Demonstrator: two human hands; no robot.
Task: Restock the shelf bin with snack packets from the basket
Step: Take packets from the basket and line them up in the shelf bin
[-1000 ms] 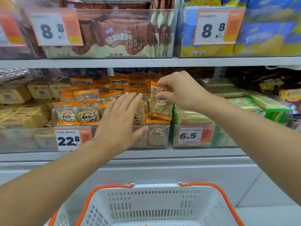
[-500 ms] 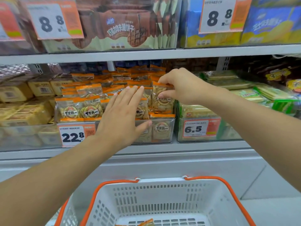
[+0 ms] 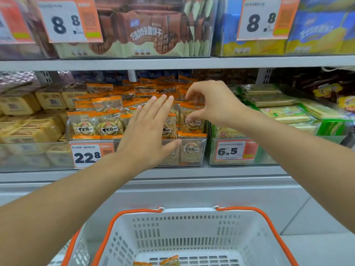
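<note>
Orange-edged snack packets (image 3: 192,121) standing upright in clear shelf bin (image 3: 194,150), long axes vertical, printed faces turned toward camera. Left hand (image 3: 148,135) hovering flat before bin, fingers straight and together. Right hand (image 3: 209,104) arching over right-most packet, thumb and fingers spread apart, gripping nothing. White basket (image 3: 192,227) with orange handles sitting below, holding few packets (image 3: 170,261).

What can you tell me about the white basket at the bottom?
The basket is white plastic with rows of slots in its walls and an orange rim with orange handles folded down along it. It sits low, below the shelf, open side up, and neither hand touches it. Only a couple of orange-edged snack packets show on its floor. Its bottom edge is cut off by the picture.
</note>
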